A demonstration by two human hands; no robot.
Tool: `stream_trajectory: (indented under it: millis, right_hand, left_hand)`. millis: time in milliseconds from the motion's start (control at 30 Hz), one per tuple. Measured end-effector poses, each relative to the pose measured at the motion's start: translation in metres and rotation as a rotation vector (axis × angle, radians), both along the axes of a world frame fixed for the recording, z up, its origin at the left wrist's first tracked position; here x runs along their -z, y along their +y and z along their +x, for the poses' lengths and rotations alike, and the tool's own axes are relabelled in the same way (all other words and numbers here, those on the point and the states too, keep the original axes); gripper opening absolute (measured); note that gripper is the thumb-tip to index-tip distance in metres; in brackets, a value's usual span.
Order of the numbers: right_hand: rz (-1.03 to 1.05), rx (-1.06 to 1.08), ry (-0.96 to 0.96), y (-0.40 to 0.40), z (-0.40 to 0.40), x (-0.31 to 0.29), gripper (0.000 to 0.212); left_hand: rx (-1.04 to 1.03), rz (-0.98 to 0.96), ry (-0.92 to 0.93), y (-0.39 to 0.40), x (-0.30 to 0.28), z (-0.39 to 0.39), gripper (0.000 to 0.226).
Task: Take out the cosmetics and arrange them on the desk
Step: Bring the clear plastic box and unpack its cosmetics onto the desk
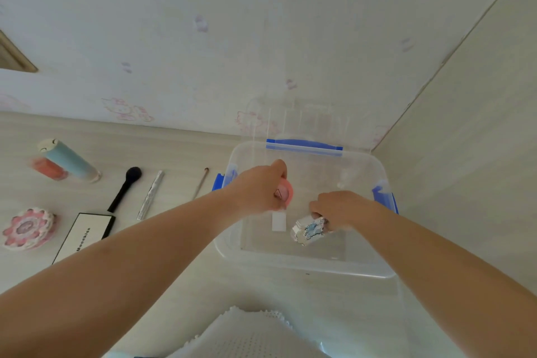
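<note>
left hand (258,189) grips pink round compact (286,193) in clear storage box (305,266) | right hand (338,209) pinches blue-white case (308,229) beside it | both likely light, rigid, slick; hold by edges

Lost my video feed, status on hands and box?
Left hand grips pink item inside clear box. Right hand grips white-blue compact. Nothing in the way.

Cosmetics half unpacked from the clear box

Pink round jar (286,193) and blue-patterned compact (309,230) sit inside the box (305,266); tube (69,160), brush (125,189), palette (84,234) lie on the bench (174,154).
</note>
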State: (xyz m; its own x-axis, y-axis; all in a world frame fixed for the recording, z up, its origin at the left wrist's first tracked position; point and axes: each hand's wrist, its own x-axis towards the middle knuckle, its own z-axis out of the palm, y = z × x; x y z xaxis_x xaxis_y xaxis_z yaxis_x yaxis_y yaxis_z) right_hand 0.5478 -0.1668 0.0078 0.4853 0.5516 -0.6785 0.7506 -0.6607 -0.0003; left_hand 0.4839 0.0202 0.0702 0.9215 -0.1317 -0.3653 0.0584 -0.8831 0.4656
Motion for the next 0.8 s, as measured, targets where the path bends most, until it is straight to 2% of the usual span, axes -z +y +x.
stream_trajectory:
  millis: [133,333,500,633,800]
  right_hand:
    - [0.113,0.114,-0.001,-0.001,-0.005,-0.022,0.016]
    - [0.369,0.352,-0.028,-0.001,-0.017,-0.061,0.024]
    - [0.605,0.494,-0.073,0.017,-0.036,-0.090,0.025]
    - [0.796,0.557,-0.046,0.048,-0.064,-0.119,0.031]
    - [1.027,0.735,0.138,0.107,-0.105,-0.146,0.019]
  left_hand:
    - [-0.109,-0.117,-0.145,0.009,-0.021,-0.013,0.047]
    - [-0.393,-0.392,-0.273,0.035,-0.038,-0.032,0.045]
    - [-0.681,-0.922,-0.302,0.063,-0.044,-0.051,0.033]
    - [-0.812,-1.032,-0.333,0.096,-0.037,-0.067,0.034]
    - [-0.867,-1.078,-0.285,0.146,-0.025,-0.095,0.027]
